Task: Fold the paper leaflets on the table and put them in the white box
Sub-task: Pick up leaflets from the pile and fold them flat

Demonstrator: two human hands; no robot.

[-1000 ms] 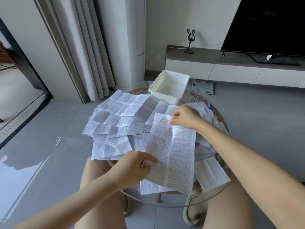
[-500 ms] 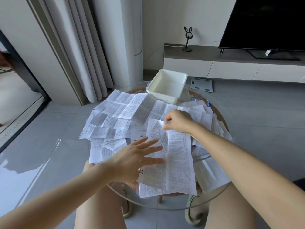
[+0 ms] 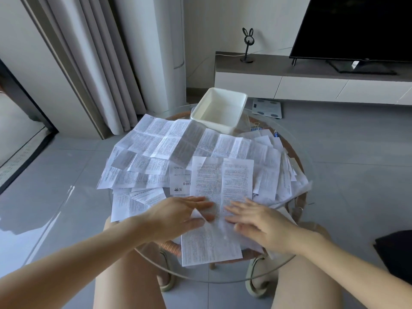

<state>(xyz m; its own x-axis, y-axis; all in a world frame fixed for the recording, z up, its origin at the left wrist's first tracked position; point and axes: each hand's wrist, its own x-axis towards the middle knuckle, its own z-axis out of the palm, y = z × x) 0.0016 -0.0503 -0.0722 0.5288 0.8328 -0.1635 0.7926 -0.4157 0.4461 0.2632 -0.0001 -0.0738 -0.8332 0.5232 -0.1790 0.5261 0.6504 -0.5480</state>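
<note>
A long printed leaflet (image 3: 220, 181) lies unfolded on top of the paper pile, running from the table's middle to its near edge. My left hand (image 3: 178, 216) lies flat on its left side with fingers straight. My right hand (image 3: 254, 219) presses on its right side, fingers spread and straight. Between the hands a small corner of paper sticks up. Several more unfolded leaflets (image 3: 156, 152) cover the round glass table (image 3: 298, 259). The white box (image 3: 219, 112) stands at the table's far edge and holds nothing visible.
Binder clips (image 3: 256, 127) lie right of the white box. A TV stand (image 3: 312, 79) with a TV and a small rabbit-eared lamp runs along the far wall. A scale (image 3: 267, 108) lies on the floor. Curtains hang at the left. My knees are under the table.
My right hand let go of the leaflet's far end and came down to its near part. Both hands now press flat on the leaflet, which lies straighter on the pile.
</note>
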